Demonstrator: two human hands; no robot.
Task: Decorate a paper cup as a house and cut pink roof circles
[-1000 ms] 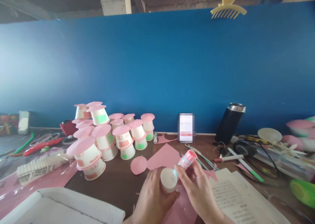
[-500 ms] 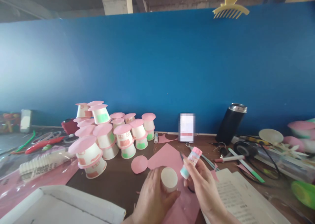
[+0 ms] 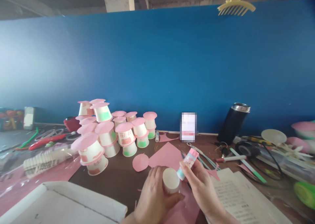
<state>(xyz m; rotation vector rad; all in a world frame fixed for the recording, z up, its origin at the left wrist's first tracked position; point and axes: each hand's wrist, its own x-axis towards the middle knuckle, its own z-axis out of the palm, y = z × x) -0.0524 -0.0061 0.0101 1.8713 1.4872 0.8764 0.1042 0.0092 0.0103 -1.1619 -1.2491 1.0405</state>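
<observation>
My left hand (image 3: pixel 155 194) is wrapped round a small white paper cup (image 3: pixel 171 178), its round end facing up. In my right hand (image 3: pixel 203 184) is a glue stick (image 3: pixel 188 163) with a pink end and a pale blue end. The glue stick is tilted, its lower end close to the cup's rim; whether they touch I cannot tell. Under my hands lies pink paper (image 3: pixel 167 155). A cut pink paper circle (image 3: pixel 140 162) rests on the table to the left of it. Farther left stand several paper cups with pink paper tops (image 3: pixel 105 127), some stacked.
A white box lid (image 3: pixel 73 204) takes up the front left, near a wrapped sleeve of cups (image 3: pixel 46 160). At right are printed sheets (image 3: pixel 233 191), a black bottle (image 3: pixel 232 124), markers (image 3: pixel 248 165) and cables. A blue partition (image 3: pixel 157 63) stands behind.
The glue stick has moved slightly left and down, closer to the cup's rim. My left hand keeps its hold on the cup. The whole view has shifted a little.
</observation>
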